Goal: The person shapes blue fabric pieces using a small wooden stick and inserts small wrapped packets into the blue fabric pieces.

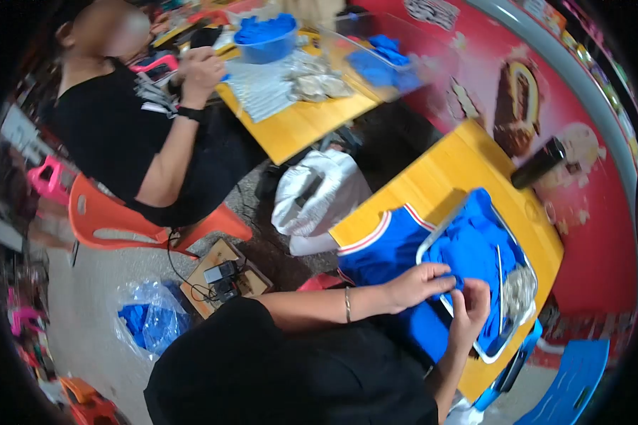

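My left hand [420,286], with a bracelet at the wrist, reaches in from the left with thumb and fingers pinched. Facing it, my right hand [472,306] is pinched too. Between the fingertips is a small dark blue piece [458,283], apparently cloth, mostly hidden by the fingers. Both hands are over the near side of a white-rimmed tray [527,313]. Blue cloth pieces [468,230] fill most of it, and a heap of pale small items [517,289] lies at its right end. A blue garment with striped trim [386,248] spreads beside the tray.
The tray stands on a yellow table [404,180] with a black bottle [539,163]. Another person [120,134] sits at a second table [290,134] holding blue tubs. A white sack [319,191], a box with a black device [223,280] and a blue chair [571,382] are nearby.
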`<state>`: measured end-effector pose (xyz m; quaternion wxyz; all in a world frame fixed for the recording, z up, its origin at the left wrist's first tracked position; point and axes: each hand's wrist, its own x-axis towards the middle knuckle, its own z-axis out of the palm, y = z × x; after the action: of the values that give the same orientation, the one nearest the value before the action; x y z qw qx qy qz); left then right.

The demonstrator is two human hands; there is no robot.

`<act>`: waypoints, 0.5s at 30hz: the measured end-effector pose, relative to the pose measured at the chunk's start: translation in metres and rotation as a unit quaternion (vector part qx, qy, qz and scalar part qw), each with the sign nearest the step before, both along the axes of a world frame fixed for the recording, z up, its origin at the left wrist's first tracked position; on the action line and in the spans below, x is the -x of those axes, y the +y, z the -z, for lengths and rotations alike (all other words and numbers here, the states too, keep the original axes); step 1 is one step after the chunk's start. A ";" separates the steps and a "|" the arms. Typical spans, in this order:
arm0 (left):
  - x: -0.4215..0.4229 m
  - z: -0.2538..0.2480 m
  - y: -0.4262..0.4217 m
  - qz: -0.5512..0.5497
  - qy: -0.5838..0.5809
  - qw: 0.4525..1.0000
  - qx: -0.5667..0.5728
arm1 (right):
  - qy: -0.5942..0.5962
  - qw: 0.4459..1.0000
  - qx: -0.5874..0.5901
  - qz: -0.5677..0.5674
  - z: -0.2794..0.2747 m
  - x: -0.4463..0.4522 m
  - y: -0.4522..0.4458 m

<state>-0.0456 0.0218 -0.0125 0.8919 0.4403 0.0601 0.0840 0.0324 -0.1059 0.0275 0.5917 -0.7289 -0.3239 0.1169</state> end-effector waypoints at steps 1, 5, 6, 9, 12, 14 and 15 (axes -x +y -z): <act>0.002 -0.004 0.000 -0.006 0.008 0.999 0.032 | 0.008 1.000 0.004 0.006 -0.001 0.000 0.002; 0.000 -0.011 0.001 -0.013 0.024 0.995 0.091 | 0.010 1.000 0.006 -0.003 -0.004 -0.004 0.004; 0.003 -0.020 0.000 -0.026 0.044 0.992 0.112 | 0.013 1.000 0.008 -0.013 -0.003 -0.007 0.004; 0.004 -0.019 0.002 0.024 -0.015 0.975 0.221 | 0.111 0.992 -0.029 -0.051 -0.009 -0.012 0.000; 0.001 -0.017 0.001 0.033 -0.006 0.964 0.265 | 0.172 0.980 -0.062 -0.084 -0.009 -0.016 -0.001; -0.005 -0.015 -0.003 0.041 0.016 0.954 0.295 | 0.187 0.976 -0.066 -0.089 -0.006 -0.020 -0.002; -0.004 -0.014 -0.004 0.039 0.031 0.949 0.312 | 0.170 0.981 -0.058 -0.074 -0.008 -0.019 -0.002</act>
<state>-0.0421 0.0176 0.0010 0.9850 0.1439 0.0940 0.0129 0.0511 -0.1076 0.0357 0.6687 -0.6370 -0.2782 0.2640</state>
